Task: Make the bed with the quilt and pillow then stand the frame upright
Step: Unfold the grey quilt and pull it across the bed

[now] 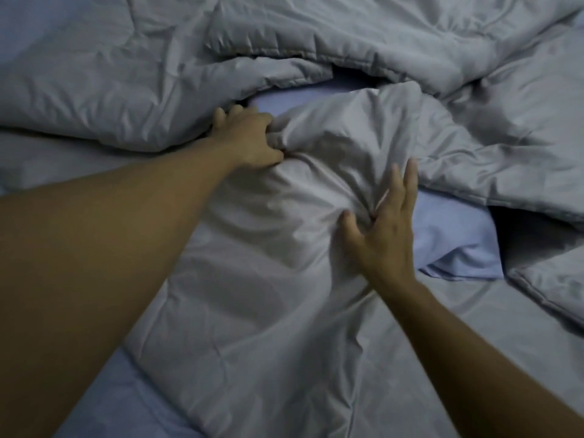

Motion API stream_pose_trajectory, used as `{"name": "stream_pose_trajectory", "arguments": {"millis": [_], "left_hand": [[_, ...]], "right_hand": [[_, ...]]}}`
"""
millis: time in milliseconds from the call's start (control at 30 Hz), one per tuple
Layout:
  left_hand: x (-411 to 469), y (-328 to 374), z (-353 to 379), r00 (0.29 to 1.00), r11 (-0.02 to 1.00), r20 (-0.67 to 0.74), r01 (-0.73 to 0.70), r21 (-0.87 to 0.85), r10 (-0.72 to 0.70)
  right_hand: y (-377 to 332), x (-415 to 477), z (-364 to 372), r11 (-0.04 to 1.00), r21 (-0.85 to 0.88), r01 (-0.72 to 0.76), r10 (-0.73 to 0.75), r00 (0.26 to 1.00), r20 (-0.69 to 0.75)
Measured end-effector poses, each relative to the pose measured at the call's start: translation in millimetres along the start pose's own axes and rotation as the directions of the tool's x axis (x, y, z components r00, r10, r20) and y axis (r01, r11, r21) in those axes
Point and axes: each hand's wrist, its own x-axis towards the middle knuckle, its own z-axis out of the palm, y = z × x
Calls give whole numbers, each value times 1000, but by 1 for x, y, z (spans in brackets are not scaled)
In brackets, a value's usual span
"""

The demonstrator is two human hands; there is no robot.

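A crumpled grey quilt (pixel 284 295) lies bunched across the bed and fills most of the view. My left hand (pixel 249 140) grips a fold of the quilt near the middle, fingers curled into the cloth. My right hand (pixel 385 229) is on the same raised bunch lower right; its thumb and a bent finger pinch a gather of fabric while the other fingers point straight up. Neither a pillow nor a frame is in view.
A light blue sheet (pixel 455 245) shows in gaps under the quilt: to the right of my right hand, above my left hand, and at the bottom left. More quilt folds are heaped along the top and the right side.
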Motion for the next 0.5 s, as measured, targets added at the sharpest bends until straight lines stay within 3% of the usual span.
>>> {"name": "stream_pose_trajectory", "arguments": {"millis": [167, 267, 367, 433, 500], "left_hand": [[-29, -4, 3, 974, 996, -214, -54, 75, 69], [-44, -15, 13, 963, 994, -249, -113, -10, 107], [-53, -10, 16, 980, 975, -145, -161, -155, 138], [-54, 3, 11, 991, 929, -47, -132, -345, 123], [-54, 21, 1, 991, 879, -8, -121, -460, 132]], "right_hand": [[-21, 70, -24, 886, -410, 217, -231, 973, 14], [-19, 84, -27, 959, -279, -45, 34, 998, -45], [-10, 50, -19, 916, -222, -333, 313, 942, -118], [-2, 16, -9, 928, -184, -325, 323, 946, -40], [3, -8, -3, 985, -62, -161, 160, 987, -19]]}}
